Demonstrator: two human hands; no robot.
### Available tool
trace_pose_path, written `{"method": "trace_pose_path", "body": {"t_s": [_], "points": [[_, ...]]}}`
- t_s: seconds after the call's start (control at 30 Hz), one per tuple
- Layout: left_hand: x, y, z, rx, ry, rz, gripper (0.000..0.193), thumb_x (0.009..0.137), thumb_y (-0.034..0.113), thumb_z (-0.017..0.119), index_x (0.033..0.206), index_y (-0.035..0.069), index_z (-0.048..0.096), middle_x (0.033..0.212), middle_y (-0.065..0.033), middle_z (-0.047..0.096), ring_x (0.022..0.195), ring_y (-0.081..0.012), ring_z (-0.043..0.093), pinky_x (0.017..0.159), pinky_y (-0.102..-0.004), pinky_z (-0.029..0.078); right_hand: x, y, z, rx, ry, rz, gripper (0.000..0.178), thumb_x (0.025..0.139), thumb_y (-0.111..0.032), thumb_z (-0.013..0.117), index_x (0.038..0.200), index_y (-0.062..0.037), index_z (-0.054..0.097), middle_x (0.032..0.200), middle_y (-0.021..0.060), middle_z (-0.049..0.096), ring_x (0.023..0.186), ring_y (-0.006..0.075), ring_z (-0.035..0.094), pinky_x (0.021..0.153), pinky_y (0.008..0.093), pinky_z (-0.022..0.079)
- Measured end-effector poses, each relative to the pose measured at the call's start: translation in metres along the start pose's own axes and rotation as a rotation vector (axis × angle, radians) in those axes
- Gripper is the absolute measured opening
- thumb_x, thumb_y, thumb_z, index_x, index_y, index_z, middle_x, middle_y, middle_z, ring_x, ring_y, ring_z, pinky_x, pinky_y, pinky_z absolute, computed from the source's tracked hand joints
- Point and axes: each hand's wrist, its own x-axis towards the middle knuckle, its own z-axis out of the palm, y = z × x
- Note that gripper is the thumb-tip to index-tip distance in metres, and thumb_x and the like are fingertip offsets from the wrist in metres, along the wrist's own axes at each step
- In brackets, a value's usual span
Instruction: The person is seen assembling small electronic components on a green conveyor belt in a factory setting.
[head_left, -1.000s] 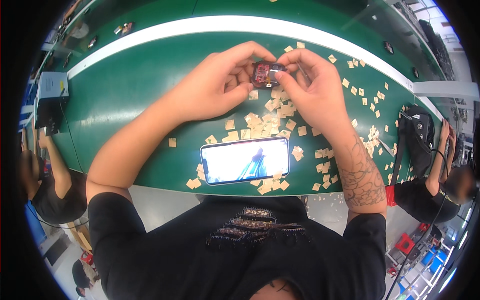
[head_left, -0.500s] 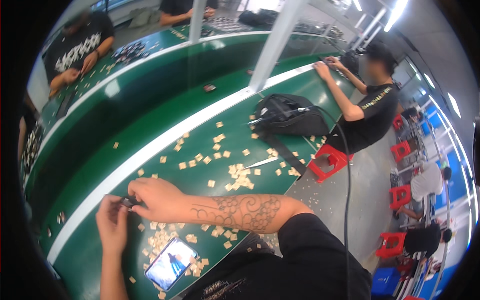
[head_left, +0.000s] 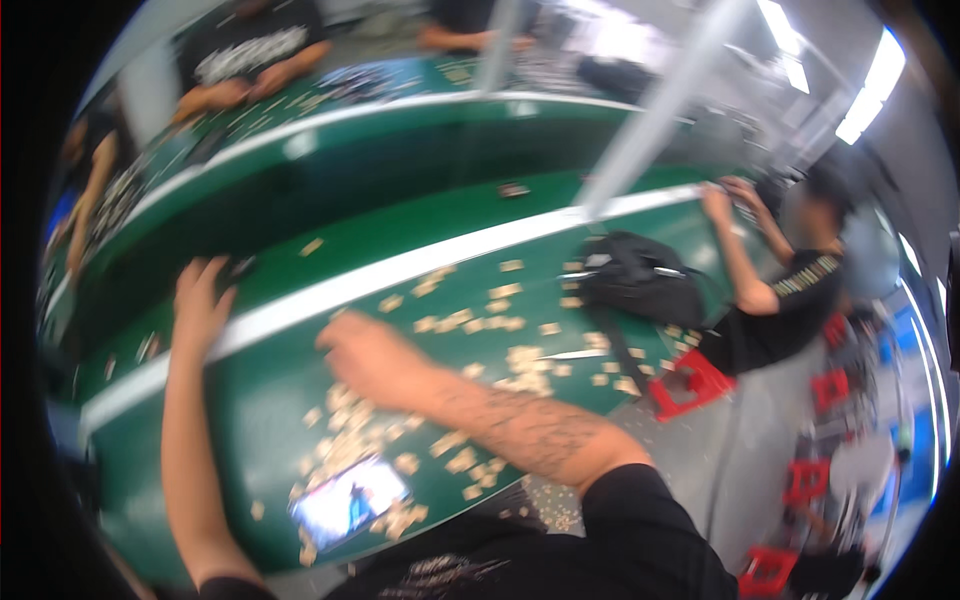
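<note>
green, smooth-topped workbench (head_left: 260,420) bears many pale tan square pieces (head_left: 345,430), some strewn singly, some heaped loosely. beyond its raised white strip (head_left: 400,277) runs a long, sunken green channel (head_left: 420,220), which contains a small dark part with a reddish patch (head_left: 513,190), one tan piece (head_left: 312,246) and, toward its left end, a few small blurred parts (head_left: 148,348).

the person's left hand (head_left: 203,310) reaches across the strip, fingers apart, with a small dark device (head_left: 240,268) at its fingertips, over the channel; blur hides whether the fingers grip it or merely touch it, so i cannot tell. the right hand (head_left: 365,355) hangs above the bench beside the heaped squares, fingers bent; whether anything is in it cannot be told.

on the bench's right side sits a black fabric bag with a strap (head_left: 640,280), its contents hidden. near the front edge, a flat rectangular phone with a bright screen (head_left: 350,500) lies among the squares.
</note>
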Motion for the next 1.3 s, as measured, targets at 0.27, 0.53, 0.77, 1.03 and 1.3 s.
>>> {"method": "trace_pose_path", "body": {"t_s": [0.27,0.53,0.77,1.03,1.3], "points": [[-0.073,-0.085,-0.033,0.095,0.011,-0.105,0.037,0.099,0.019,0.069,0.136,0.013,0.067,0.137,-0.0158,0.064,0.132,-0.0393,0.058,0.111,-0.0490,0.048,0.001,-0.014,0.000,-0.032,-0.073,-0.049,0.014,0.100,-0.003,0.061,0.112,-0.0036,0.069,0.103,0.0179,0.067,0.096,0.0400,0.067,0.086,0.0454,0.055],[-0.073,-0.113,-0.054,0.018,0.017,-0.198,0.038,0.100,0.030,0.071,0.133,0.012,0.068,0.121,-0.0155,0.067,0.107,-0.0349,0.069,0.094,-0.0409,0.056,0.007,-0.005,-0.011,-0.049,-0.038,0.058,0.015,0.101,-0.002,0.064,0.113,-0.0018,0.073,0.104,0.0112,0.072,0.087,0.0215,0.071,0.077,0.0308,0.056],[-0.067,-0.065,-0.059,-0.043,0.028,-0.156,0.035,0.096,0.028,0.078,0.121,0.004,0.072,0.113,-0.0153,0.069,0.101,-0.0301,0.073,0.089,-0.0399,0.059,0.007,-0.006,-0.004,-0.013,-0.005,-0.067,0.015,0.103,-0.005,0.062,0.115,-0.0031,0.071,0.104,0.0124,0.071,0.088,0.0276,0.069,0.079,0.0351,0.055],[-0.108,0.147,-0.042,-0.476,-0.333,0.218,0.069,0.078,0.007,0.087,0.142,0.009,0.060,0.130,-0.0110,0.062,0.125,-0.0297,0.059,0.109,-0.0425,0.048,0.003,-0.013,-0.009,0.070,-0.039,-0.047,0.017,0.100,-0.001,0.063,0.114,-0.0038,0.072,0.093,0.0078,0.061,0.072,0.0187,0.059,0.066,0.0316,0.050],[-0.115,0.132,-0.049,-0.659,-0.246,0.143,0.091,0.079,0.000,0.080,0.160,0.012,0.041,0.142,-0.0123,0.052,0.130,-0.0282,0.055,0.109,-0.0422,0.047,0.007,-0.024,-0.017,0.045,-0.131,-0.017,0.016,0.096,0.000,0.067,0.111,-0.0031,0.072,0.091,0.0087,0.062,0.071,0.0207,0.063,0.065,0.0325,0.052]]}}
